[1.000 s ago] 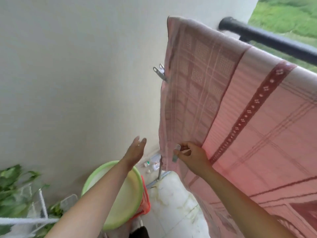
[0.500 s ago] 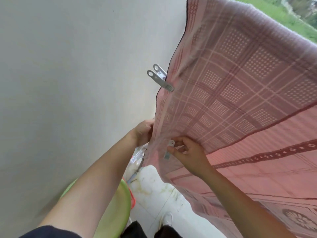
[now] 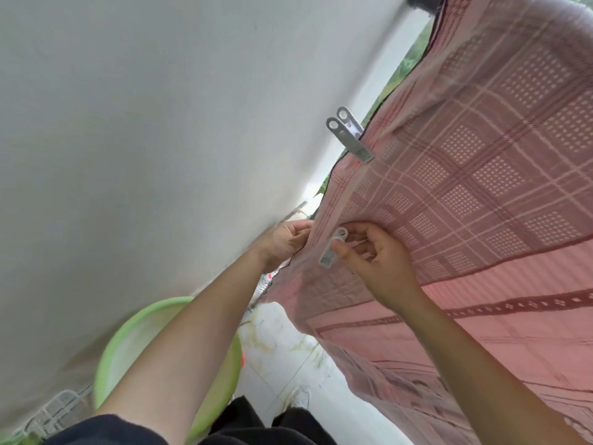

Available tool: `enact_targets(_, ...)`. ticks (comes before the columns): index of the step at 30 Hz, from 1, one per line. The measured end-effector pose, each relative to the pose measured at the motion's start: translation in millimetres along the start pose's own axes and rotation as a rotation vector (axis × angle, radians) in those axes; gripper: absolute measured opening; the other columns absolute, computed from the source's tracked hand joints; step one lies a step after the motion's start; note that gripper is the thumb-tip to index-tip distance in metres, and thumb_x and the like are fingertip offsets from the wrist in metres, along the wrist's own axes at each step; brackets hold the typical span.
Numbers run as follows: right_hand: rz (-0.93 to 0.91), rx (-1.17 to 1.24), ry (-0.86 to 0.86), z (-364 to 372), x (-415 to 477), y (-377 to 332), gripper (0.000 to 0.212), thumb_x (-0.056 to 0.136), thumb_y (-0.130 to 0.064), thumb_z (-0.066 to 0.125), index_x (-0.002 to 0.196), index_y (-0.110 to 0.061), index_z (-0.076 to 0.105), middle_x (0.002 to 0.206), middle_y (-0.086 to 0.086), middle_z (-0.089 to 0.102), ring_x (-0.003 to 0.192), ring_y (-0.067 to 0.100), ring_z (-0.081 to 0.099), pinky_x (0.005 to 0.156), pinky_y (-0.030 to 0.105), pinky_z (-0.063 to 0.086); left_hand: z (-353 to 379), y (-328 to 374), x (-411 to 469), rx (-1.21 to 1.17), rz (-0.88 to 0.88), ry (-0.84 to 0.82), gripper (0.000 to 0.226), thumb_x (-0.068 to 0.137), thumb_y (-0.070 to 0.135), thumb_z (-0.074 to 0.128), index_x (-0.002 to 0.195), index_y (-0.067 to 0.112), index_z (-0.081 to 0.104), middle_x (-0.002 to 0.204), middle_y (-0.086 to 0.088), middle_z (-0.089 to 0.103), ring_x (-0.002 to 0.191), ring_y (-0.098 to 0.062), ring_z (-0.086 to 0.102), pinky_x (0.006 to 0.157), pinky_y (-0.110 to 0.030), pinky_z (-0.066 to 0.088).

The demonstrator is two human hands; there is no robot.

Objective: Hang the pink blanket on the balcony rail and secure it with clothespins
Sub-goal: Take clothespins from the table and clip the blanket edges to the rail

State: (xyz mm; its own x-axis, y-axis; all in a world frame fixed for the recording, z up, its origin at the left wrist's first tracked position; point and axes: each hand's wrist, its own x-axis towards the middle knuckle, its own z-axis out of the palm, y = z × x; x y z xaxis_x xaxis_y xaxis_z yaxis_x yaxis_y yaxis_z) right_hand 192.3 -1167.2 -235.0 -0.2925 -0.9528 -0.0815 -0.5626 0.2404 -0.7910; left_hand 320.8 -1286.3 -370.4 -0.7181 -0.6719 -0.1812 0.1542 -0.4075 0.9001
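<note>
The pink blanket (image 3: pixel 481 194) hangs from the top right, where a dark bit of what seems the balcony rail (image 3: pixel 420 2) shows, and its side hem runs slantwise down to the lower left, with one clothespin (image 3: pixel 351 136) clipped on that hem higher up. Lower on the same hem the left hand (image 3: pixel 284 240) grips the edge from the wall side. Just beside it, against the blanket's face, the right hand (image 3: pixel 382 261) pinches a second clothespin (image 3: pixel 332 250), long axis roughly along the hem, biting end down-left; it is the nearer hand to clip it.
</note>
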Motion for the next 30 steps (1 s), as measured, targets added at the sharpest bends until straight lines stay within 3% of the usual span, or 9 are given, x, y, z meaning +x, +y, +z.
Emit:
enact_targets(2, -0.013, 0.001, 0.02, 0, 0, -7, 0.023, 0.083, -0.033, 0.076, 0.104, -0.027, 0.068, 0.096, -0.011, 0.072, 0.077, 0.002, 0.064, 0.07, 0.019, 0.05, -6, -10, 2, -0.055, -0.04, 0.033, 0.044, 0.092, 0.027, 0.06, 0.126, -0.003, 0.063, 0.127, -0.017, 0.065, 0.109, -0.019, 0.061, 0.093, -0.031, 0.053)
enact_targets(5, -0.009, -0.003, 0.032, 4, -4, -16, 0.022, 0.083, -0.039, 0.075, 0.103, -0.03, 0.068, 0.095, -0.009, 0.072, 0.077, 0.005, 0.065, 0.073, 0.033, 0.057, -20, -16, 3, -0.147, -0.121, 0.084, 0.026, 0.095, 0.012, 0.061, 0.117, -0.001, 0.067, 0.096, -0.001, 0.076, 0.087, -0.008, 0.069, 0.076, -0.019, 0.054)
enact_targets(10, -0.004, -0.051, -0.002, 13, -7, -21, 0.032, 0.078, -0.054, 0.071, 0.105, -0.036, 0.067, 0.096, -0.01, 0.072, 0.083, 0.015, 0.07, 0.076, 0.051, 0.059, -35, -41, 12, 0.107, -0.184, 0.183, 0.01, 0.093, 0.026, 0.067, 0.093, 0.017, 0.067, 0.078, 0.009, 0.069, 0.072, -0.004, 0.057, 0.067, -0.022, 0.041)
enact_targets(15, 0.003, -0.125, -0.031, 28, -1, -24, 0.034, 0.079, -0.054, 0.069, 0.107, -0.037, 0.065, 0.098, -0.01, 0.07, 0.083, 0.014, 0.069, 0.075, 0.052, 0.058, -33, -53, 17, 0.005, -0.252, 0.14, 0.023, 0.092, 0.026, 0.06, 0.109, 0.016, 0.071, 0.09, 0.007, 0.068, 0.077, -0.006, 0.058, 0.066, -0.021, 0.043)
enact_targets(17, 0.001, -0.161, -0.029, 32, 3, -25, 0.033, 0.08, -0.051, 0.07, 0.108, -0.035, 0.065, 0.097, -0.01, 0.07, 0.079, 0.01, 0.066, 0.073, 0.05, 0.059, -32, -46, 21, -0.002, -0.33, 0.046, 0.018, 0.086, 0.031, 0.058, 0.088, 0.017, 0.07, 0.077, 0.007, 0.063, 0.069, -0.007, 0.054, 0.061, -0.021, 0.042)
enact_targets(19, -0.021, -0.205, -0.032, 39, 6, -29, 0.032, 0.082, -0.047, 0.07, 0.11, -0.033, 0.065, 0.094, -0.011, 0.069, 0.076, 0.007, 0.064, 0.069, 0.043, 0.06, -36, -47, 28, -0.022, -0.411, -0.026, 0.021, 0.086, 0.03, 0.053, 0.069, 0.018, 0.057, 0.064, 0.006, 0.054, 0.065, -0.011, 0.046, 0.063, -0.026, 0.036)
enact_targets(22, -0.112, -0.277, -0.079, 56, 13, -45, 0.032, 0.084, -0.048, 0.067, 0.111, -0.033, 0.061, 0.092, -0.015, 0.067, 0.078, 0.005, 0.065, 0.061, 0.022, 0.056, -47, -55, 31, -0.101, -0.435, -0.085, 0.009, 0.08, 0.027, 0.057, 0.075, 0.02, 0.061, 0.074, 0.004, 0.057, 0.075, -0.011, 0.051, 0.073, -0.026, 0.039)
enact_targets(27, -0.297, -0.488, -0.156, 87, 49, -80, 0.026, 0.091, -0.041, 0.066, 0.112, -0.027, 0.058, 0.095, -0.02, 0.064, 0.083, -0.002, 0.066, 0.064, 0.017, 0.054, -55, -65, 38, -0.038, -0.354, -0.1, 0.027, 0.095, 0.011, 0.057, 0.072, 0.013, 0.072, 0.06, 0.01, 0.064, 0.058, 0.003, 0.057, 0.055, -0.012, 0.042)
enact_targets(30, -0.277, -0.661, -0.199, 100, 85, -95, 0.032, 0.094, -0.044, 0.061, 0.114, -0.02, 0.055, 0.098, -0.016, 0.064, 0.083, -0.001, 0.065, 0.074, 0.023, 0.054, -44, -70, 49, 0.03, -0.272, 0.008, 0.02, 0.098, 0.019, 0.059, 0.082, 0.008, 0.063, 0.041, 0.014, 0.05, 0.033, 0.002, 0.039, 0.039, -0.011, 0.032)
